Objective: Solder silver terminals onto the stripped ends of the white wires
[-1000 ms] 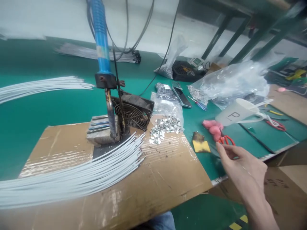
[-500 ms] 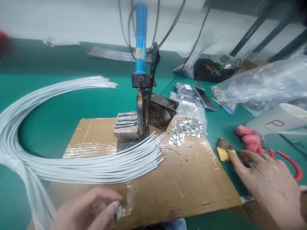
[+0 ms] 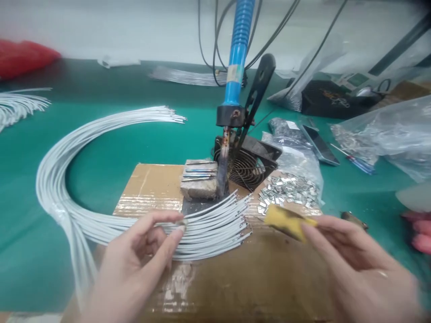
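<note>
My left hand [image 3: 144, 260] pinches a small pale object [image 3: 182, 223] between thumb and forefinger, too small to name, in front of the white cable bundle [image 3: 208, 237]. In my right hand [image 3: 357, 264] is a yellow piece [image 3: 286, 220] with a dark edge, blurred, held by its right end over the cardboard [image 3: 256, 278]. Behind the cable ends stands a soldering iron with a blue handle [image 3: 239, 49], tip down, beside a block [image 3: 198, 181] with thin metal rods on top. Small metal pieces [image 3: 289, 190] lie heaped at the cardboard's back right.
A black fan [image 3: 247, 168] stands behind the iron. A phone [image 3: 319, 144], a screwdriver [image 3: 357, 162] and plastic bags [image 3: 397, 128] lie at the right. More white cables [image 3: 23, 105] and a red bag [image 3: 27, 58] are at the left.
My right hand has lifted the yellow piece from the green table and brought it left over the cardboard. My left hand has risen to the cables. The view has shifted left.
</note>
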Tool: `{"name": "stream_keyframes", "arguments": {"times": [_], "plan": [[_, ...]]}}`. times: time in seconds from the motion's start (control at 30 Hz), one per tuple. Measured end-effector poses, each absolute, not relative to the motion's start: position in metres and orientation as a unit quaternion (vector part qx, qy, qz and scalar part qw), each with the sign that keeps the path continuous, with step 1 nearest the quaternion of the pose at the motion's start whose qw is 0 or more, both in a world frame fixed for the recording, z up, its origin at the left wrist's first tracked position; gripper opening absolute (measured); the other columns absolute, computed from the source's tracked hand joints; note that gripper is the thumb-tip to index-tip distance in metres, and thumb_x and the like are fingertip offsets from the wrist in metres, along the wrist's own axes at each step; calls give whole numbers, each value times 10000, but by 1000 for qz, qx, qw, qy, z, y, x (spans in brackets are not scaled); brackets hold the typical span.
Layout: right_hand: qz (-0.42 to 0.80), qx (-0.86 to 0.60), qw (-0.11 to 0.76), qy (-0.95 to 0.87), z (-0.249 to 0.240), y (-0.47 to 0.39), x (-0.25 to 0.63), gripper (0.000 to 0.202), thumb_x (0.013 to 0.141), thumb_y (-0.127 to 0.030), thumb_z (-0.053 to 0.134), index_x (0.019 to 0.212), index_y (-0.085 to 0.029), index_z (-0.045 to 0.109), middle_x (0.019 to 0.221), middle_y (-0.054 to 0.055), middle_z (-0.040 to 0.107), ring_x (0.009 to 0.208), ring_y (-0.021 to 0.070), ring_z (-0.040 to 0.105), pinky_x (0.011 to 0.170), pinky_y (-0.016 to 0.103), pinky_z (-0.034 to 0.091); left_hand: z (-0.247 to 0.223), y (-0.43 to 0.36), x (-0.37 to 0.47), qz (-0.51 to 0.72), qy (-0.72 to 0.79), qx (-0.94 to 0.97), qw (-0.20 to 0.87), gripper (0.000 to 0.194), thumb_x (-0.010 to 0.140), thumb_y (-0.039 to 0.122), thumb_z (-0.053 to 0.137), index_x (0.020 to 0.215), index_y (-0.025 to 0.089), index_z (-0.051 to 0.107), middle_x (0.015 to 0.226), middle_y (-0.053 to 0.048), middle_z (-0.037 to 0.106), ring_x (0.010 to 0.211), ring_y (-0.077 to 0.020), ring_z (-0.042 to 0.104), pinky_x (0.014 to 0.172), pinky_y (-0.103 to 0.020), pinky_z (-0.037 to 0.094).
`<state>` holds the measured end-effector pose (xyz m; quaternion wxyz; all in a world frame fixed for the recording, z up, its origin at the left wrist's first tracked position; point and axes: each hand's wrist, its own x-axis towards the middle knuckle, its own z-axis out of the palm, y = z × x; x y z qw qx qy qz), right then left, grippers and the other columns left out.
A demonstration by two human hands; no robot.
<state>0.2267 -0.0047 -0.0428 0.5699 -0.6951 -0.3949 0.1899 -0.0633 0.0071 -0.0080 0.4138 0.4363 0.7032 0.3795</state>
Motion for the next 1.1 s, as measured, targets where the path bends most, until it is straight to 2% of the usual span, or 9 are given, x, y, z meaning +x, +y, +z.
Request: {"name": "stream_keyframes", "arguments": {"times": [0.07,0.23,0.3,0.37,0.47,0.67,0.9,1.03,1.1], "plan": [[261,-649,585,-411,-38,13,183,222,777,-422,963,851,-266,823,824,6,860,703,178,817,671,246,699,-7,18,-57,389,681,467,408,410,898,584,802,1163,273,827,591,93,536,557,-155,521,584,-266,444],[373,-572,591,-429,-30,39,131,59,909,-303,875,900,-281,820,874,-8,861,791,157,853,713,197,704,-7,41,-42,364,652,514,421,621,842,566,749,1312,170,841,548,65,592,466,-187,555,456,-291,456],[388,-558,588,-439,-27,39,128,52,933,-281,856,910,-288,810,895,-14,858,810,149,850,716,179,693,-8,43,-37,385,644,510,419,575,846,520,749,1283,163,861,535,66,587,458,-180,554,444,-278,456],[386,-554,584,-450,-27,35,130,58,950,-263,845,925,-292,803,904,-16,855,804,143,843,712,169,686,-9,42,-34,422,631,514,398,395,854,435,767,1137,195,904,547,51,618,479,-163,563,458,-251,461],[374,-553,566,-484,-29,27,136,68,978,-244,830,974,-307,804,928,-18,861,834,147,853,750,172,694,-10,37,-33,470,604,534,360,166,852,301,788,931,260,928,596,35,700,503,-132,576,495,-211,481],[320,-581,531,-528,-36,19,138,93,1016,-240,815,1025,-333,808,953,-46,863,855,127,845,759,146,672,-10,35,-31,459,613,544,344,144,833,278,780,857,256,920,515,49,641,444,-125,549,444,-191,455],[178,-597,548,-558,-30,17,122,206,1022,-146,775,1134,-319,777,1080,-53,839,969,128,787,899,206,604,-10,33,-21,477,608,583,252,143,919,221,745,960,263,875,567,90,599,458,-109,533,462,-186,454],[58,-586,497,-637,-22,17,118,167,1057,-116,716,1086,-269,778,1002,-28,849,821,136,774,864,240,628,-13,29,-18,481,563,657,140,250,992,74,677,1054,211,877,837,24,793,530,-92,515,612,-201,529],[96,-602,508,-609,-22,18,118,172,1045,-134,718,1055,-284,802,952,-38,848,799,136,778,863,241,646,-15,29,-18,472,555,673,128,272,997,50,656,1063,190,880,908,-4,830,547,-97,531,668,-208,561]]}}
